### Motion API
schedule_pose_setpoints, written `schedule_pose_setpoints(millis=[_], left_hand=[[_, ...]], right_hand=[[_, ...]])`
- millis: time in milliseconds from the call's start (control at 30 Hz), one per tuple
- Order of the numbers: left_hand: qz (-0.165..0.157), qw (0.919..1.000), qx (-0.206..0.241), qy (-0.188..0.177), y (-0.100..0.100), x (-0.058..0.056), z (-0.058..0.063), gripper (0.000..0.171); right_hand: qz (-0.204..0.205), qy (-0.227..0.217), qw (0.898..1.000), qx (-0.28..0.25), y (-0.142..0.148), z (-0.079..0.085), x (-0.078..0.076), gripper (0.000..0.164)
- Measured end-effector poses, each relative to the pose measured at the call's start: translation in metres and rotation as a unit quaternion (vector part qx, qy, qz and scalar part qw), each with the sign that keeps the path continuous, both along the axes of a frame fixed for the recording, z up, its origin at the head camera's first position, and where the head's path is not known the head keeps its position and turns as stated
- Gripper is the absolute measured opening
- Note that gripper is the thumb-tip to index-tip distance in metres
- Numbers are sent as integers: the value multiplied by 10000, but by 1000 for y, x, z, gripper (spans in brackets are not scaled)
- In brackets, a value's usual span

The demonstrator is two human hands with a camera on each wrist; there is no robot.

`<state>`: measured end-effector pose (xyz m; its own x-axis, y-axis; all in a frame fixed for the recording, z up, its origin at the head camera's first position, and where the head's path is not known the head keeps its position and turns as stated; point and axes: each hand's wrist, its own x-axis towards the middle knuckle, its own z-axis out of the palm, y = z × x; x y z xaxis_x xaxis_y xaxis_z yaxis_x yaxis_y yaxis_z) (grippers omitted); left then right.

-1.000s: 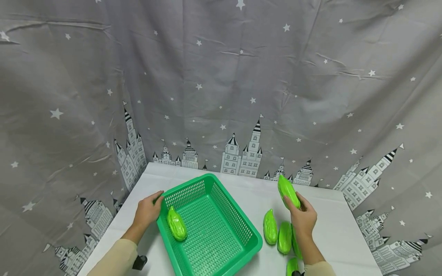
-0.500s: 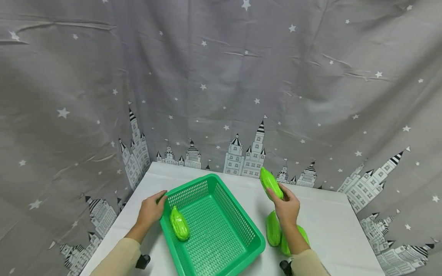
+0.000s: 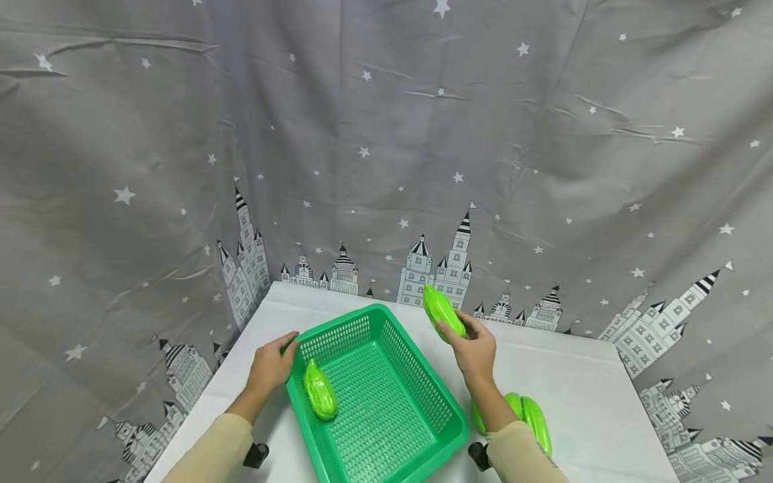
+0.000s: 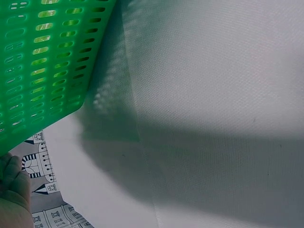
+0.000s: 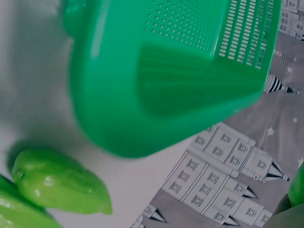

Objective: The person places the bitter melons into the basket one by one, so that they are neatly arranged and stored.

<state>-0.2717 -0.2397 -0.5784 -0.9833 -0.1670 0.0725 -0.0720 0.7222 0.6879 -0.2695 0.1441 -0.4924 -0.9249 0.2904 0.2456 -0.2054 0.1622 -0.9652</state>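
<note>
My left hand [image 3: 270,365] grips the left rim of a green plastic basket [image 3: 377,402] with perforated walls. In the left wrist view its fingers [image 4: 14,173] show low at the left, by the basket's edge. One shiny green, elongated vegetable-like piece [image 3: 320,392] with a pointed tip lies inside, along the left wall. A similar green piece [image 3: 443,312] is held up by my right hand [image 3: 476,349], thumb on the near side, tip pointing up and left. It is raised just beyond the basket's right wall. In the right wrist view only a sliver of this held piece [image 5: 298,192] shows.
More green pieces [image 3: 536,422] lie on the white table [image 3: 580,396] right of the basket, partly hidden by my right forearm. A grey curtain [image 3: 374,134] with castles and stars hangs behind the table.
My right hand has carried the green piece leftward, from above the loose pieces toward the basket. The left hand keeps its hold on the rim. The whole head view has shifted slightly.
</note>
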Motion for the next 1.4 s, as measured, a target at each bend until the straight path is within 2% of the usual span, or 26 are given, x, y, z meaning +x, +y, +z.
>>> schedule_pose_setpoints(millis=[133,200,600,1133,1400], left_hand=[[21,10000,38,-12,-3,0,0,40],[11,10000,51,9,-4,0,0,40],[8,10000,76,61,-4,1,3,40],[91,9997,151,196,0,3,2,37],[119,9993,222,291,1,5,3,36]], right_hand=[[245,6,9997,-46,-14,-5,-5,51],[312,-25,9994,-112,-20,-15,-11,52],[877,-136,9961,-14,-58,-22,-17,50],[852,-563,9948,53,-97,-37,-20,48],[838,-907,9914,441,-111,-51,-21,45]])
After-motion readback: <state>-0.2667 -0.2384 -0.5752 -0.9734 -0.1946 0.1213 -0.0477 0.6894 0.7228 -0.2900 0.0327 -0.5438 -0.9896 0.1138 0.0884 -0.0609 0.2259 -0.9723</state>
